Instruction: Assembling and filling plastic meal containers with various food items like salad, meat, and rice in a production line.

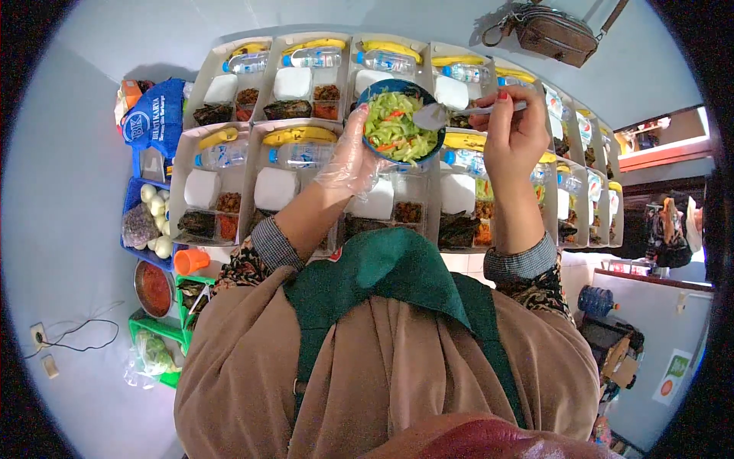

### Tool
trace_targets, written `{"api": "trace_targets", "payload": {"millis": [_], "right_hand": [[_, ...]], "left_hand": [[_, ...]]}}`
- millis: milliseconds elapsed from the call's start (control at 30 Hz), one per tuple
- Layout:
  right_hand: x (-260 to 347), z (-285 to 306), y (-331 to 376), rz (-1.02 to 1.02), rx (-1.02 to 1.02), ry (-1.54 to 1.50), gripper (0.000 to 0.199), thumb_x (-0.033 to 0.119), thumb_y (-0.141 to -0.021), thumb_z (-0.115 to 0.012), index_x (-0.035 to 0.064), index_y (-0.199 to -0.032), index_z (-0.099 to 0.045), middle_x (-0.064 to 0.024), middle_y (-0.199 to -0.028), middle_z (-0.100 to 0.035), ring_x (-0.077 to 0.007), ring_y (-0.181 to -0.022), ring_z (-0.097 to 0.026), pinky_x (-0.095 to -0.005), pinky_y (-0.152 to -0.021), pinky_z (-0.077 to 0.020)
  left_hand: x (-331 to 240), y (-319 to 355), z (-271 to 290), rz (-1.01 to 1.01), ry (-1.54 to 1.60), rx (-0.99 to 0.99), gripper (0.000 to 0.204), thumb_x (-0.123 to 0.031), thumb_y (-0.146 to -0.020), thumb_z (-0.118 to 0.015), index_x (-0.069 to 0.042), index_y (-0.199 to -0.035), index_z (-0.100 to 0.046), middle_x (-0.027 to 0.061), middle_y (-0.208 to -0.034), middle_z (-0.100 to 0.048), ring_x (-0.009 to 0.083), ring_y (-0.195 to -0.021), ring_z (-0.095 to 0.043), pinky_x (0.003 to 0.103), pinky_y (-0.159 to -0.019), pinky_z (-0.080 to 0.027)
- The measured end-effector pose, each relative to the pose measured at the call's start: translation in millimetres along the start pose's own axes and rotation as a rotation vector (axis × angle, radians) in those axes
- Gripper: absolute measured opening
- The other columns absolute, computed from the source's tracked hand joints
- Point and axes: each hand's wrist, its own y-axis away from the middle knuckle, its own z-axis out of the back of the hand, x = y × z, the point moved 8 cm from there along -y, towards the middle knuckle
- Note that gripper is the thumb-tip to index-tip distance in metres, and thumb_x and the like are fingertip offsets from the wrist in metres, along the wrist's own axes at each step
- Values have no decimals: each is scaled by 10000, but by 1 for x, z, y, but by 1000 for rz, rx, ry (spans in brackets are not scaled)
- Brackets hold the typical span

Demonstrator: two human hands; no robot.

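Note:
My left hand (pixel 352 162), in a clear plastic glove, grips a blue bowl (pixel 419 86) by its left side and underside. Shredded green vegetables (pixel 397 126) with orange strips fill the bowl. A spoon (pixel 430 116) is pinched by its handle in my bare right hand (pixel 514 141), and its bowl end is over the right part of the vegetables. Whether the spoon touches them I cannot tell. Beneath both hands stand rows of open white meal boxes (pixel 251 164), holding bananas (pixel 298 136), water bottles (pixel 300 155), white packets (pixel 277 186) and portions of food.
At the left, a blue crate (pixel 138 249) holds peeled eggs (pixel 159 205) beside a red-filled basin (pixel 155 289), an orange cup (pixel 191 262) and a green crate (pixel 164 329). A brown bag (pixel 554 34) lies beyond the boxes. A blue water jug (pixel 596 301) stands at lower right.

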Motion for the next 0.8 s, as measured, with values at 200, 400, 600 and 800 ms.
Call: {"api": "trace_targets", "payload": {"millis": [200,400,600,800], "right_hand": [[-6,-15,9,-82,30,-76,85,73,-902,-498,-9,-914,-512,-93,-710,-647,-128,-556,-638,-231,-492,-498],[9,-28,15,2,92,-84,74,46,-895,-496,-12,-939,-509,-101,-752,-655,-134,-602,-651,-233,-516,-504],[-2,2,5,-48,-52,-122,90,58,-910,-469,-13,-944,-511,-100,-736,-649,-117,-547,-619,-228,-497,-492],[-10,15,-3,-168,-55,4,104,89,-906,-497,-4,-923,-538,-94,-697,-636,-115,-527,-612,-225,-477,-481]], "left_hand": [[1,3,-10,12,-8,37,568,-489,-921,-386,-67,-1301,-389,129,-1300,-463,286,-1191,-469,511,-988,-382],[3,4,-9,-26,-51,103,542,-463,-934,-379,-72,-1308,-378,124,-1306,-458,283,-1179,-480,517,-970,-404],[3,6,-6,-31,-63,26,507,-452,-940,-348,-82,-1283,-402,108,-1250,-505,238,-1128,-525,430,-915,-460],[1,6,-3,-41,-35,17,497,-447,-935,-371,-79,-1265,-417,98,-1236,-516,230,-1118,-530,426,-911,-459]]}}
